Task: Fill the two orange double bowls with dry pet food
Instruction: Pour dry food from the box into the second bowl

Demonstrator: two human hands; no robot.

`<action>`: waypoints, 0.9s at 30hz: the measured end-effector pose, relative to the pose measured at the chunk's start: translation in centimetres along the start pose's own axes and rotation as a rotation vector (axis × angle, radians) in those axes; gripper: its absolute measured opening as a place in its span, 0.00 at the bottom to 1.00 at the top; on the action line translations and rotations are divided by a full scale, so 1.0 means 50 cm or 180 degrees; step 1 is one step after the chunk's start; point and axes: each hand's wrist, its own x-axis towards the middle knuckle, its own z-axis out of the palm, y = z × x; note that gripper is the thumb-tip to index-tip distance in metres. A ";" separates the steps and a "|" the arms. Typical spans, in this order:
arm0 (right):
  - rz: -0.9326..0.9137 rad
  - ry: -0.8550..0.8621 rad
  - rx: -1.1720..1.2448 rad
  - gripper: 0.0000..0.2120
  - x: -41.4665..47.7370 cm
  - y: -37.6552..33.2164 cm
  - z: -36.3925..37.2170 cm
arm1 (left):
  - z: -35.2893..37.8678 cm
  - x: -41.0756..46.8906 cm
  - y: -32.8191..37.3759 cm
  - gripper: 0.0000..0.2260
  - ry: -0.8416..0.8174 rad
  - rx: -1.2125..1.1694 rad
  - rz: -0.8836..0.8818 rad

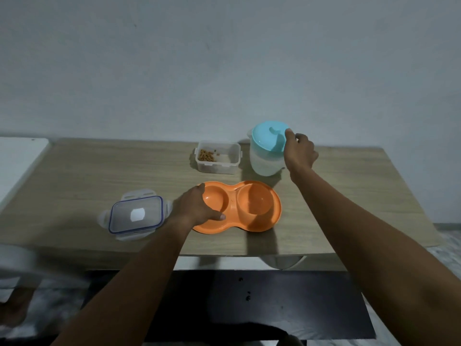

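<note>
An orange double bowl (252, 208) lies near the front edge of the wooden table (104, 166); both its wells look empty. My left hand (197, 208) grips its left rim, thumb on the near edge. Behind it stands an open clear plastic container (217, 158) with a little brown dry pet food in its left corner. To the right is a translucent white jug with a light blue lid (268, 139); my right hand (298, 152) holds the jug at its right side, thumb on the lid's edge. Only one orange bowl is in view.
The container's clear lid with a blue seal (136, 217) lies flat on the table, left of my left hand. A white surface (17, 161) adjoins the table's left end. A grey wall rises behind the table. A dark panel (237, 300) sits below the table's front.
</note>
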 end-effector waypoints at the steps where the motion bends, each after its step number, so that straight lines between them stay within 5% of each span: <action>1: -0.0051 -0.0030 -0.0132 0.30 0.005 0.000 0.002 | 0.001 0.001 0.002 0.57 0.0013 0.0002 -0.0033; 8: -0.0257 -0.0012 -0.0632 0.28 0.043 0.019 -0.013 | 0.002 0.011 0.007 0.59 -0.0041 0.0005 -0.0162; 16: 0.0507 -0.0784 0.0672 0.37 0.044 0.068 -0.015 | 0.006 0.012 0.009 0.58 -0.0053 -0.0115 -0.0235; 27: 0.0482 -0.0551 0.0887 0.25 0.025 0.065 -0.001 | 0.003 0.007 0.010 0.59 -0.0060 -0.0059 -0.0186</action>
